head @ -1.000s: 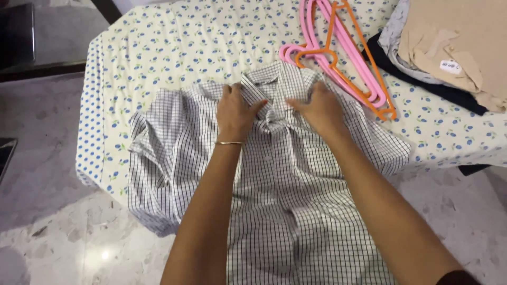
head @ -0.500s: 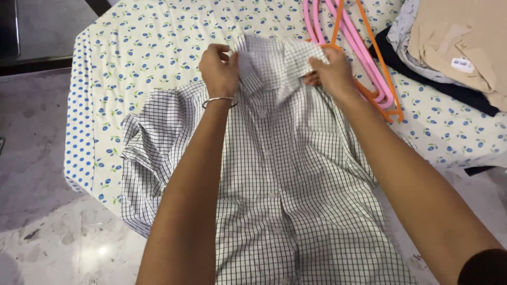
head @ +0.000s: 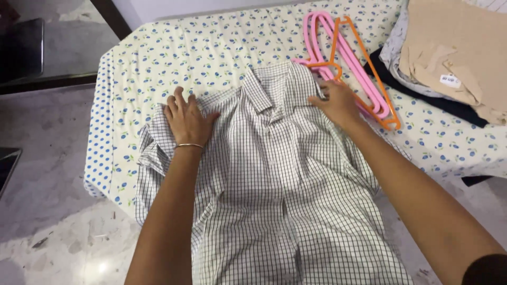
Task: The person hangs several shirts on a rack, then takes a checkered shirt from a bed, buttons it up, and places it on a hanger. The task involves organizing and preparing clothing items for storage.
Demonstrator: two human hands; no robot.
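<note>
A white shirt with a fine black check (head: 274,174) lies front up on a bed, collar toward the far side, its lower part hanging over the near edge. My left hand (head: 186,120) lies flat with fingers spread on the shirt's left shoulder, a thin bangle on the wrist. My right hand (head: 335,103) presses flat on the right shoulder, beside the collar. Neither hand grips anything.
The bed carries a cream sheet with small blue flowers (head: 211,47). Pink hangers (head: 338,47) and an orange hanger (head: 369,68) lie just beyond my right hand. Folded beige, grey and dark clothes (head: 454,47) are stacked at the far right. Marble floor (head: 47,211) lies to the left.
Half a second ago both hands held the collar lifted off the bed. The collar now lies flat and both hands have moved outward onto the shoulders, palms down.
</note>
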